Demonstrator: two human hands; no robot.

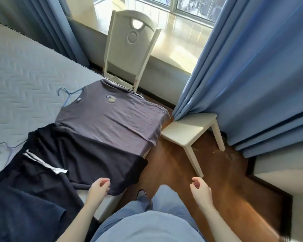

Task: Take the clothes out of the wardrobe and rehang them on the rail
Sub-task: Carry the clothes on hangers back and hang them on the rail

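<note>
Down at the bottom of the view, both forearms reach forward from either side of the person's blue-jeaned legs, wrists level and palms turned inward toward each other. The left hand (99, 186) sits at the hem of a black short-sleeved shirt with white stripes (87, 163), its fingers loosely curled with the thumb near the fingertips, holding nothing; whether it touches the cloth I cannot tell. The right hand (199, 189) hangs over the brown wooden floor (173, 172), well apart from the clothes, its fingers likewise slack and half-curled around nothing. The black shirt lies flat across the corner of the quilted pale grey bed (24, 67), its hem drooping over the edge. Beyond it, partly under it, a grey T-shirt with a small chest badge (110, 123) lies spread out, a thin blue wire hanger (68, 96) poking from its collar. A pale lilac hanger (7, 147) shows at the black shirt's far side. A dark navy garment (21, 215) lies at the lower left. A white wooden chair (129, 41) stands beyond the bed corner, and a small white stool (191, 131) stands beside the blue curtain (252, 67).
</note>
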